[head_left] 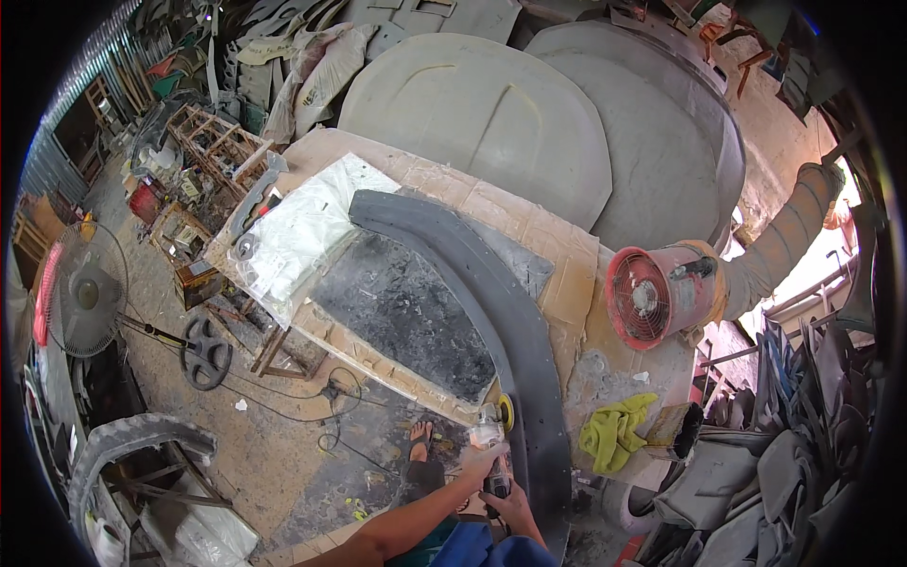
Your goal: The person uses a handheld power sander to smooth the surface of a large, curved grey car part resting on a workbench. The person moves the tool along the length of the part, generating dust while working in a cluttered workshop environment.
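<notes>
A long curved dark grey panel, shaped like a wheel-arch flare, lies along the work table. My left hand is closed round the front of an angle grinder with a pale body. Behind it, my right hand grips the dark rear end of the same tool. The grinder's yellow-rimmed disc stands on edge at the panel's inner edge; whether it touches or spins I cannot tell.
Right of the panel lie a yellow-green cloth and a dark open tin. A red blower with a ribbed duct stands beyond. Plastic sheeting covers the table's far left. A fan and cables are at left.
</notes>
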`<action>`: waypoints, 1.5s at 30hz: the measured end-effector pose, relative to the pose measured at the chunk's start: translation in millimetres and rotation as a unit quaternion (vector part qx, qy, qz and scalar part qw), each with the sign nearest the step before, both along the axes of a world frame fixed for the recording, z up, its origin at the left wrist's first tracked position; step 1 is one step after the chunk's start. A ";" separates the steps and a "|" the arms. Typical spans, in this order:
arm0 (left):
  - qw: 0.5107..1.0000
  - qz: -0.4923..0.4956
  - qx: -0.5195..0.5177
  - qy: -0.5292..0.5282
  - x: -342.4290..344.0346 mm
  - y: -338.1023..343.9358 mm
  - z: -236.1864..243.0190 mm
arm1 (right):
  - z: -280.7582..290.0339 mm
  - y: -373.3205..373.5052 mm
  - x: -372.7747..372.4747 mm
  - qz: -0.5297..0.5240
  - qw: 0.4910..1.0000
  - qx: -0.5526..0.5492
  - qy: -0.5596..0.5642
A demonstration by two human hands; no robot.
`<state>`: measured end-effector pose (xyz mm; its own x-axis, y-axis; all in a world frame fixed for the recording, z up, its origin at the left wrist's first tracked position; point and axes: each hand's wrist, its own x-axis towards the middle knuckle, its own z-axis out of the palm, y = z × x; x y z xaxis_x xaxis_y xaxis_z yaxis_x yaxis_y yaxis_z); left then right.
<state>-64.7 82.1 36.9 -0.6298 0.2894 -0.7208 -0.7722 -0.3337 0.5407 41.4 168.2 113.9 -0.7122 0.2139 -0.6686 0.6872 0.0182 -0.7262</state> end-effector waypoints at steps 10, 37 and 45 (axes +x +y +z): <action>0.999 -0.024 -0.042 0.018 5.1 -5.6 18.5 | 11.7 -3.6 0.7 0.013 1.000 0.018 -0.022; 1.000 -0.016 -0.023 -0.008 -51.4 -2.6 14.3 | 23.1 -0.9 -61.4 0.036 0.998 0.051 -0.018; 0.998 0.005 -0.060 0.006 -49.0 7.3 -38.8 | 9.7 7.4 -71.6 0.064 0.996 0.052 -0.012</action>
<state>-113.7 89.4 -2.0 -0.6408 0.1949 -0.7426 -0.7625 -0.2737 0.5862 -30.2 175.6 123.7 -0.7224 0.1919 -0.6643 0.6914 0.1819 -0.6992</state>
